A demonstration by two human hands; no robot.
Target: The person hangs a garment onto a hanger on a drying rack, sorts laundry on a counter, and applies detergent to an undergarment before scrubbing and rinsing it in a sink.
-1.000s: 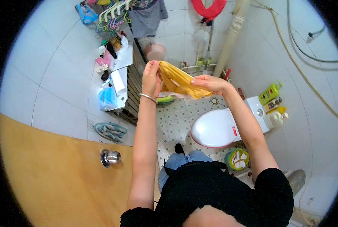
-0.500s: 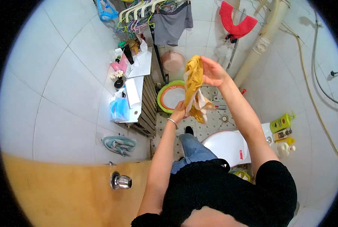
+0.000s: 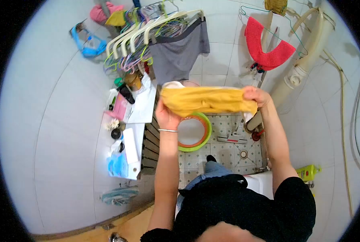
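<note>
A yellow garment [image 3: 204, 101] with some white cloth showing at its edges is stretched level between my hands; it looks like underwear, slightly blurred. My left hand [image 3: 168, 116] grips its left end, thumb and fingers closed on the cloth, a bracelet on the wrist. At the other end my right hand [image 3: 257, 97] has its fingers wrapped over the fabric. Just above the garment's left half hang grey underpants [image 3: 180, 52]. Below it, a green-rimmed basin [image 3: 207, 137] stands on the floor, partly covered by the cloth and my left hand.
Several hangers [image 3: 147, 32] crowd a rail at upper left. A red U-shaped cloth [image 3: 264, 50] hangs at upper right near a thick pipe [image 3: 298, 74]. A narrow shelf [image 3: 141, 109] with bottles and tissues lines the left wall. A floor squeegee [image 3: 232, 139] and toilet [image 3: 264, 183] are below.
My hands have spread apart and pulled the bunched yellow garment out sideways. The view has moved closer to the hangers, and the door has slid lower.
</note>
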